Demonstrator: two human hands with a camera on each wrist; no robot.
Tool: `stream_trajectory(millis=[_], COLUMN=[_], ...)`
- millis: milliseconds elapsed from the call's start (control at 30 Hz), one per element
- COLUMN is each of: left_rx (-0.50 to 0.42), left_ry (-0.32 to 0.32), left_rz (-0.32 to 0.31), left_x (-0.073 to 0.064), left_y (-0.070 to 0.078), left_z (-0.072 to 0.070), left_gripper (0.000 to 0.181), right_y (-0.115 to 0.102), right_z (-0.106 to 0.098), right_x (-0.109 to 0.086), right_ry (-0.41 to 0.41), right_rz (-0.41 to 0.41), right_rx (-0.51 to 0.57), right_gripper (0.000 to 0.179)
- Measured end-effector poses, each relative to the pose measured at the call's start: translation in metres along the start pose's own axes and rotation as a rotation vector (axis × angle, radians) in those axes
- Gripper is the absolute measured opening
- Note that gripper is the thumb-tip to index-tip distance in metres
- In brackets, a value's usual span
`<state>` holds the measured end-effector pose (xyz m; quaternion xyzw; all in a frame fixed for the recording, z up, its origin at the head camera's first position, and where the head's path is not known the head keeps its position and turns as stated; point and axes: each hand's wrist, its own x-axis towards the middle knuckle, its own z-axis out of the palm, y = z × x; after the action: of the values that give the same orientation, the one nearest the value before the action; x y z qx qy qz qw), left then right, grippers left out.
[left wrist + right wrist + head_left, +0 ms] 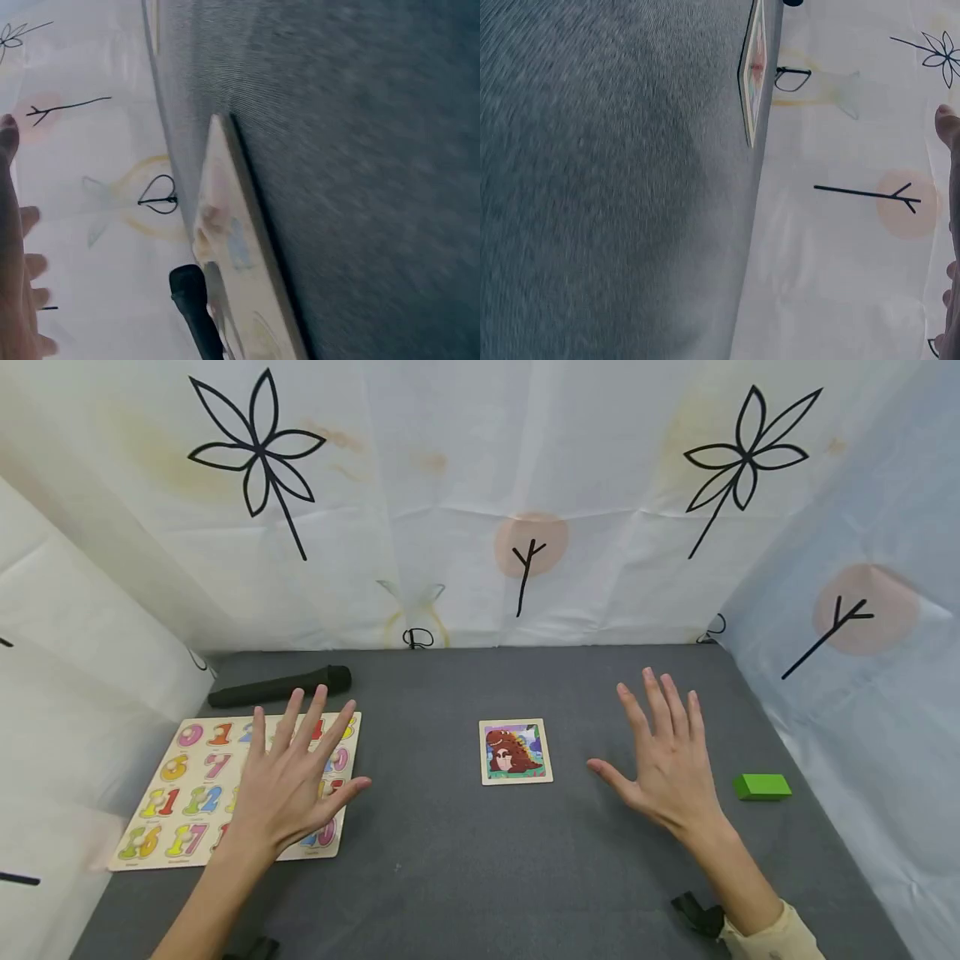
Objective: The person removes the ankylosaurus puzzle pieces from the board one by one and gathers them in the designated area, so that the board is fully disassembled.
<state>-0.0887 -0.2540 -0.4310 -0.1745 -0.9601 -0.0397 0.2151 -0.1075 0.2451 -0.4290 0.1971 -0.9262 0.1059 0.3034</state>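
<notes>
My left hand point(288, 785) hovers with spread fingers over a wooden number puzzle board point(176, 793), hiding part of its pieces. Nothing is in it. On the other side, my right hand point(667, 768) is held above the grey table, fingers straight and thumb out, also holding nothing. Between the hands lies a small square dinosaur picture puzzle point(513, 752) with a pale frame. To the right of the right hand sits a green block point(762, 787). A black microphone point(281, 687) lies behind the number board; the left wrist view shows its head point(187, 281) beyond the board point(247, 262).
A grey cloth-covered table point(465, 868) spans the area. White fabric walls point(465, 468) with printed leaves and twigs enclose it at the back and both sides. Black straps point(697, 914) show near the wrists.
</notes>
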Motion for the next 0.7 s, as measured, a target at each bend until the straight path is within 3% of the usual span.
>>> stream_trajectory(millis=[200,400,700], left_rx=[-0.024,-0.142,-0.286], left_ry=[-0.061,-0.166,-0.277], left_rz=[-0.004,-0.002,0.027], left_x=[0.009,0.019,0.037], left_y=[0.007,0.020,0.040], left_z=[0.000,0.006,0.015], left_gripper=[0.093,0.075,0.061], right_y=[-0.015,-0.030,-0.054], right_z=[0.011,0.024,0.042], right_x=[0.005,0.012,0.028], right_ry=[-0.028,-0.069,-0.233], right_rz=[-0.017,-0.065,0.027], right_rx=[0.040,0.141,0.409], right_gripper=[0.097,0.079,0.071])
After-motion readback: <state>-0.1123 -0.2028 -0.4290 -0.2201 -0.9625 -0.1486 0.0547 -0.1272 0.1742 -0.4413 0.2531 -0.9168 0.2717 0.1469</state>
